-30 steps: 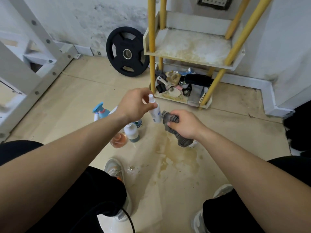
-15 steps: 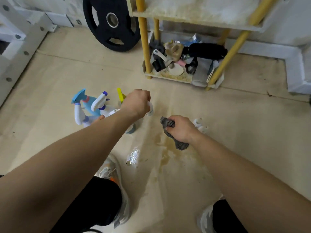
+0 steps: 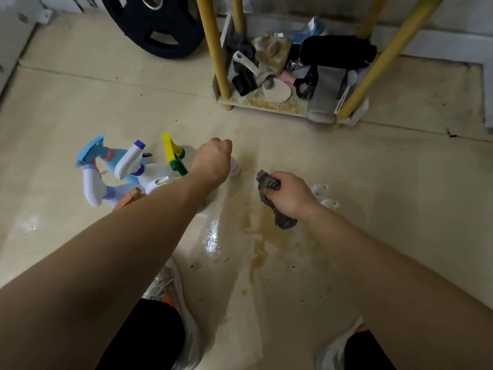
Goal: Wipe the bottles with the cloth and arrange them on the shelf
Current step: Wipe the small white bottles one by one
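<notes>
While the left hand (image 3: pixel 213 161) curls round a small white bottle (image 3: pixel 235 169) and the right hand (image 3: pixel 291 194) clutches the grey cloth (image 3: pixel 285 222), both hang above stained beige floor (image 3: pixel 373 209) before the yellow-legged shelf (image 3: pixel 217 62).

"What stands on the floor (image 3: pixel 386 188)?"
"Spray bottles (image 3: pixel 125 166) clustered at the left, and a brown stain (image 3: pixel 264 236) in the middle."
"And further back?"
"A yellow-legged shelf (image 3: pixel 219 62) with a cluttered bottom tier, and a weight plate (image 3: pixel 125 17) beside it."
</notes>
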